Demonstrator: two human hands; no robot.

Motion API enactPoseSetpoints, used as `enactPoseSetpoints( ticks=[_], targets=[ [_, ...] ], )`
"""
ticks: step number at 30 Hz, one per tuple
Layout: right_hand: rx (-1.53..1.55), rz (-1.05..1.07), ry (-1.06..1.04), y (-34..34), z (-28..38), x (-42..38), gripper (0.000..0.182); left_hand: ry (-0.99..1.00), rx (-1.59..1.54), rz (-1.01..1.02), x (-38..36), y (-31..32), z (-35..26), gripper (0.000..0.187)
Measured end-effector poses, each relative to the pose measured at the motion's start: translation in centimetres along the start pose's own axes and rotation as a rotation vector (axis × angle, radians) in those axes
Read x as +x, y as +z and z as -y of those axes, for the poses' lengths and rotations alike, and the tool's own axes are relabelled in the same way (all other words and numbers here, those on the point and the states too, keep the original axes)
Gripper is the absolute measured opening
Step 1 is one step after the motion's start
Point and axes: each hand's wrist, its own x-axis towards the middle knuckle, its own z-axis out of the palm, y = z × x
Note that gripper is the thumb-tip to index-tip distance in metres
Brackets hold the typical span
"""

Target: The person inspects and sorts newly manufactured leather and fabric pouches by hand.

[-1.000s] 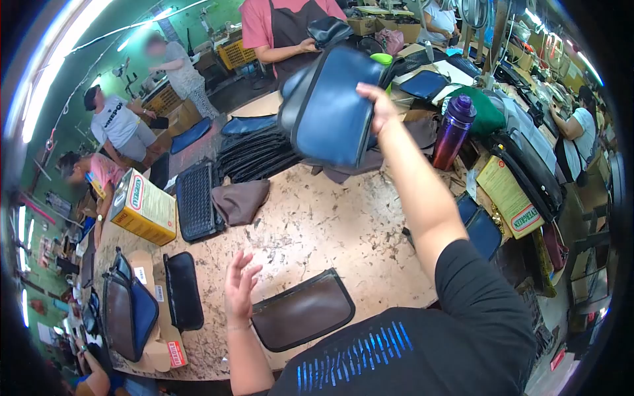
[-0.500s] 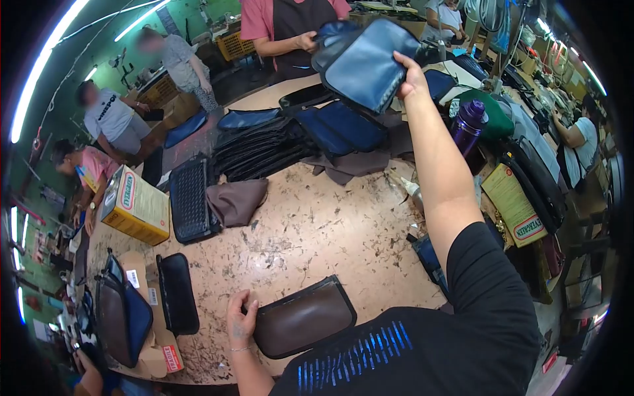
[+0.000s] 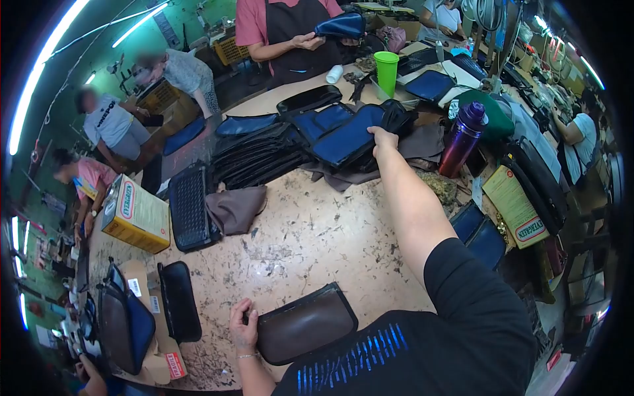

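Observation:
My right hand [image 3: 383,140] stretches far across the table, fingers closed on the edge of a blue leather pouch [image 3: 345,137] with black trim. That pouch lies over other blue pieces beside a stack of black-edged pouches [image 3: 257,157]. My left hand [image 3: 244,325] rests on the table near me, holding nothing, with its fingers loosely bent and a little apart. Right against it lies a brown leather pouch [image 3: 307,323], flat, with a dark border. Across the table a person's hand [image 3: 308,41] holds another blue pouch [image 3: 340,26].
A yellow Evergreen can [image 3: 135,214] stands at the left beside a black woven panel [image 3: 190,208] and brown cloth [image 3: 238,208]. To the right are a purple bottle [image 3: 462,138] and a green cup [image 3: 386,72]. Cardboard [image 3: 162,343] with pouches lies at lower left. Several people work around.
My right hand has come down from the raised position, and the blue pouch is now low over the pile. The person opposite now holds one blue pouch apart. My left hand stays put.

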Motion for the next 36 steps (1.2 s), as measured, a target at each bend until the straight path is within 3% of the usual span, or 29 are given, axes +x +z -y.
enactPoseSetpoints(
  ticks=[1,3,10,13,16,19,22,23,25,31,36],
  targets=[
    [-0.001,0.0,-0.002,-0.1,-0.1,0.7,0.071,0.003,-0.016,-0.011,-0.1,0.1,0.1,0.027],
    [0.309,0.29,0.023,-0.1,-0.6,1.9,0.077,0.003,-0.028,-0.018,-0.2,0.1,0.1,0.026],
    [0.369,0.242,0.026,-0.3,-0.7,1.2,0.072,-0.007,-0.012,-0.025,-0.1,0.1,-1.1,0.022],
    [0.287,0.209,-0.061,-0.7,0.6,-0.7,0.069,0.009,-0.01,-0.024,-0.1,0.0,-1.1,0.021],
    [0.434,0.384,-0.382,-0.3,1.4,-1.8,0.059,0.027,-0.015,-0.036,-0.2,0.1,-0.8,0.021],
    [0.578,0.493,-0.502,-0.3,5.1,-2.5,0.051,0.029,-0.031,-0.05,-0.4,0.3,-0.4,0.021],
    [0.849,0.624,-0.353,-3.0,10.1,-6.9,0.039,0.03,-0.029,-0.061,-0.4,0.2,-0.2,0.021],
    [0.899,0.723,-0.286,-0.9,10.7,-2.3,0.036,0.029,-0.027,-0.064,-0.4,0.2,-0.1,0.022],
    [0.964,0.954,-0.093,-3.5,13.6,-5.3,0.032,0.028,-0.033,-0.061,-0.3,0.2,0.0,0.022],
    [1.022,0.866,-0.017,-3.3,15.5,-4.3,0.03,0.028,-0.066,-0.051,-0.6,0.1,-0.4,0.022],
    [1.068,0.913,0.084,-3.4,15.1,-3.2,0.03,0.047,-0.069,-0.053,-0.6,0.1,0.0,0.022]
  ],
)
